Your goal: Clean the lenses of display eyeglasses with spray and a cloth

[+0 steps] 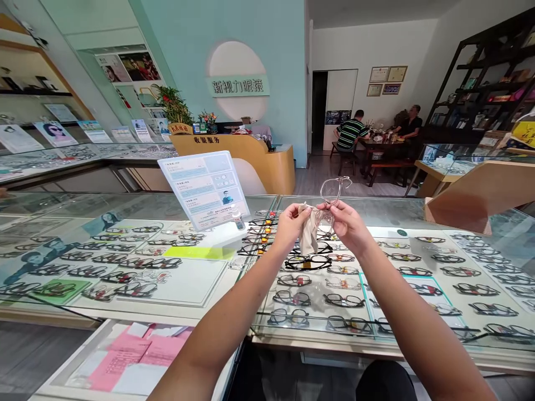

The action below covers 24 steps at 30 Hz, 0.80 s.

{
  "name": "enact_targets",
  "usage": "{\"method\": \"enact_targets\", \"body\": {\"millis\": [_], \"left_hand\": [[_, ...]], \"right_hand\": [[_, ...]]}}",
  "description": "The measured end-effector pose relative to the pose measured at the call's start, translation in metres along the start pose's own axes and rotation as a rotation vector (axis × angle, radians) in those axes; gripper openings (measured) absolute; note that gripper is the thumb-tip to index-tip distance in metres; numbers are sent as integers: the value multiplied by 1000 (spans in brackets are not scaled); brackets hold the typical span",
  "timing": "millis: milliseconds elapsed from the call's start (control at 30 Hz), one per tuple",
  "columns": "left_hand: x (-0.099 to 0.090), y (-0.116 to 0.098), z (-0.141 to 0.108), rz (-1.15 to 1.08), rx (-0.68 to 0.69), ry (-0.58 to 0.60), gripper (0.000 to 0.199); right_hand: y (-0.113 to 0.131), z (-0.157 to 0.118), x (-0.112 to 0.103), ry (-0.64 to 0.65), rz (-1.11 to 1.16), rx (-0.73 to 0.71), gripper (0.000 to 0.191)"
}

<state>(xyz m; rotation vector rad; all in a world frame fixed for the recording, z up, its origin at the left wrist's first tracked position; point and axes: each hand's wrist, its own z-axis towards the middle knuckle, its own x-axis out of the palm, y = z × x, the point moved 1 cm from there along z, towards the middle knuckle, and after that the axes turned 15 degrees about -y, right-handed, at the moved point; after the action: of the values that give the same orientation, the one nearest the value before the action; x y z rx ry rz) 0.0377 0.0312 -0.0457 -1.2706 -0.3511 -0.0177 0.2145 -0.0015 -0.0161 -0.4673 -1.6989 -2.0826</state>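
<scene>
Above the glass display case, my right hand (348,223) pinches a pair of clear, pinkish-framed eyeglasses (331,192), held upright with one lens above the other. My left hand (291,223) is closed on a beige cleaning cloth (309,234), which hangs down from its fingers. The cloth meets the lower part of the eyeglasses, and its exact contact with the lens is hard to make out. Right below the cloth, a pair of black-framed glasses (308,262) lies on the glass top among several others in a column.
Glass display cases (200,317) full of eyeglasses stretch to both sides. A printed sign (204,189) stands behind a small bottle (238,217). At lower left, an open drawer (75,365) holds pink papers. Two people (353,133) sit at a table further back, near a wooden counter (234,159).
</scene>
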Motion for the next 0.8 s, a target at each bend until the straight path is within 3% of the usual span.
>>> {"method": "enact_targets", "body": {"millis": [267, 533, 800], "left_hand": [[3, -2, -7, -31, -38, 90, 37], [4, -2, -5, -129, -129, 37, 30], [4, -3, -7, -102, -108, 52, 48]], "right_hand": [[-13, 3, -1, -32, -19, -16, 25], [-14, 9, -6, -86, 41, 11, 25], [-16, 10, -7, -79, 35, 7, 25]]}}
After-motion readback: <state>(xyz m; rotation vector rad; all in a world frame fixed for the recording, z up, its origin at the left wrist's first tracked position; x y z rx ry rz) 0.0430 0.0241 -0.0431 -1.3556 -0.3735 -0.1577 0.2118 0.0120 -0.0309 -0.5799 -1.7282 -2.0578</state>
